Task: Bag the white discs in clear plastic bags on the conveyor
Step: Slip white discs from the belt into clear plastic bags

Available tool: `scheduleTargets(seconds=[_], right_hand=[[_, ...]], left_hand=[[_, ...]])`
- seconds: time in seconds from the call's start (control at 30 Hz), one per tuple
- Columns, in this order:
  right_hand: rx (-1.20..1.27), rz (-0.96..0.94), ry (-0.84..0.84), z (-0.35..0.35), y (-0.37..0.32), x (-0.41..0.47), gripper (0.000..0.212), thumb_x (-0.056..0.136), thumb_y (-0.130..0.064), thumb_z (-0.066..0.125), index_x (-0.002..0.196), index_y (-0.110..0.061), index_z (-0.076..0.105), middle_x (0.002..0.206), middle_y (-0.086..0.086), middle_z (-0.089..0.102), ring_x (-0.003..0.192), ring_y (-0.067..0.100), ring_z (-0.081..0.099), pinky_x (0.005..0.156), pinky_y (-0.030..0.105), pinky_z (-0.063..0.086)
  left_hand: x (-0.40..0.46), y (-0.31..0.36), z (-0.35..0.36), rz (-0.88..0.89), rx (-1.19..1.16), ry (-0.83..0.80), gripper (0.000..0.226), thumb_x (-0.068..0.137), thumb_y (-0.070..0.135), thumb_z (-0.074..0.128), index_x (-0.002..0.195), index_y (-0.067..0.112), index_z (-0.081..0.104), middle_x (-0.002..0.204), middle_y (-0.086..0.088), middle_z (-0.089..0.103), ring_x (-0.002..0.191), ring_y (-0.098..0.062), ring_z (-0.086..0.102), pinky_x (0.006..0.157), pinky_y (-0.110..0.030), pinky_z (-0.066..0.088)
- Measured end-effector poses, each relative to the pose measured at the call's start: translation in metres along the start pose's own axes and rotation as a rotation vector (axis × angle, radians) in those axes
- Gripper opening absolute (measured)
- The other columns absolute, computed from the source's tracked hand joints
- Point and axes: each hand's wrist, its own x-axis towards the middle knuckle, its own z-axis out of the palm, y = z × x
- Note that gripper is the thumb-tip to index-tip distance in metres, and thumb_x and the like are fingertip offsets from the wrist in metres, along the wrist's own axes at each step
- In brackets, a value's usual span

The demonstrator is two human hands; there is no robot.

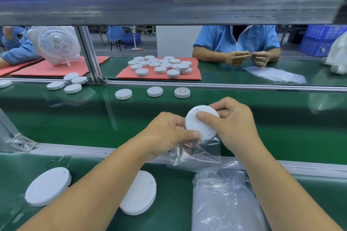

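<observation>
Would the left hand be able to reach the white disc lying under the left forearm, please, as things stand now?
Probably not right away: the left hand is pinching the clear bag open while the right hand feeds in a disc. The lying disc is close, with nothing covering it.

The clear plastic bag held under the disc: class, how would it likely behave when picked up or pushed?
The clear plastic bag probably flops: it hangs creased below the left hand. Likely very light, being thin and see-through. Its glossy film may slip, so the white disc could slide in easily.
</observation>
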Motion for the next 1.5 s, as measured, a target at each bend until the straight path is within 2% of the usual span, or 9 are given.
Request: scheduleTargets(seconds=[0.07, 0.23, 0.4, 0.57, 0.67, 0.8, 0.97, 1.13, 1.5], right_hand=[[-0.053, -0.039, -0.088, -0.003, 0.001, 0.001, 0.017, 0.084, -0.037, 0.08, 0.077, -0.022, 0.074, 0.066, -0.006, 0.073, 0.057, 0.009, 0.066, 0.054, 0.027, 0.053], [-0.092, -0.039, -0.484, -0.011, 0.0, -0.001, 0.028, 0.08, -0.045, 0.077, 0.108, -0.043, 0.076, 0.1, -0.013, 0.078, 0.079, 0.009, 0.072, 0.077, 0.031, 0.062], [-0.107, -0.008, -0.321, -0.009, 0.003, -0.001, 0.04, 0.079, -0.016, 0.085, 0.11, -0.039, 0.075, 0.097, -0.015, 0.078, 0.071, 0.026, 0.072, 0.078, 0.043, 0.063], [-0.076, -0.051, -0.088, -0.014, 0.006, 0.001, 0.014, 0.082, -0.02, 0.083, 0.082, -0.034, 0.08, 0.079, -0.015, 0.077, 0.072, 0.001, 0.072, 0.061, 0.016, 0.055], [-0.129, -0.049, -0.208, -0.021, 0.006, 0.003, 0.006, 0.088, -0.027, 0.078, 0.089, -0.031, 0.081, 0.084, -0.014, 0.078, 0.078, 0.003, 0.073, 0.066, 0.017, 0.057], [-0.128, -0.008, -0.495, -0.027, 0.004, 0.0, 0.038, 0.08, -0.019, 0.084, 0.11, -0.039, 0.076, 0.095, -0.006, 0.079, 0.088, 0.014, 0.075, 0.089, 0.033, 0.059], [-0.2, 0.011, -0.365, -0.024, 0.005, 0.001, 0.024, 0.07, -0.037, 0.09, 0.091, -0.038, 0.078, 0.067, -0.006, 0.074, 0.061, 0.008, 0.065, 0.079, 0.038, 0.059], [-0.427, -0.074, -0.261, -0.023, 0.004, 0.0, 0.024, 0.072, -0.051, 0.086, 0.08, -0.031, 0.076, 0.047, -0.012, 0.056, 0.043, 0.005, 0.043, 0.046, 0.014, 0.034], [-0.569, -0.185, -0.27, -0.008, 0.004, -0.007, 0.014, 0.086, -0.017, 0.071, 0.076, -0.026, 0.068, 0.085, -0.009, 0.065, 0.079, 0.01, 0.06, 0.073, 0.033, 0.051]], left_hand=[[-0.001, 0.001, 0.001, -0.024, -0.126, 0.018, 0.016, 0.085, 0.018, 0.084, 0.096, 0.006, 0.081, 0.084, -0.017, 0.08, 0.064, -0.021, 0.075, 0.053, -0.024, 0.054], [0.003, 0.004, 0.001, -0.08, -0.37, 0.052, 0.047, 0.077, 0.018, 0.084, 0.12, 0.004, 0.073, 0.114, -0.022, 0.077, 0.1, -0.036, 0.077, 0.081, -0.046, 0.066], [0.007, 0.009, 0.008, -0.096, -0.499, 0.179, 0.061, 0.07, 0.012, 0.087, 0.126, 0.005, 0.065, 0.114, -0.019, 0.076, 0.09, -0.031, 0.079, 0.066, -0.038, 0.064], [0.004, 0.003, 0.009, -0.132, -0.347, 0.132, 0.051, 0.07, 0.036, 0.084, 0.101, -0.004, 0.074, 0.097, -0.022, 0.08, 0.085, -0.033, 0.08, 0.067, -0.035, 0.065], [0.003, 0.0, 0.007, -0.138, -0.302, 0.122, 0.038, 0.086, 0.03, 0.079, 0.1, -0.005, 0.076, 0.093, -0.024, 0.079, 0.079, -0.034, 0.079, 0.066, -0.038, 0.066], [0.002, -0.001, 0.007, -0.164, -0.297, 0.151, 0.038, 0.095, 0.039, 0.072, 0.103, 0.002, 0.079, 0.095, -0.02, 0.08, 0.079, -0.033, 0.079, 0.062, -0.038, 0.064], [0.003, 0.001, 0.007, -0.15, -0.257, 0.095, 0.05, 0.078, 0.058, 0.075, 0.096, 0.012, 0.083, 0.099, -0.017, 0.081, 0.084, -0.031, 0.079, 0.067, -0.04, 0.065], [0.002, -0.003, 0.004, -0.133, -0.286, -0.012, 0.05, 0.066, 0.034, 0.089, 0.109, 0.01, 0.08, 0.108, -0.018, 0.079, 0.092, -0.03, 0.079, 0.069, -0.036, 0.065], [0.002, -0.01, 0.001, -0.142, -0.251, 0.058, 0.039, 0.087, 0.003, 0.08, 0.124, 0.01, 0.069, 0.103, -0.019, 0.08, 0.097, -0.041, 0.077, 0.081, -0.051, 0.065]])
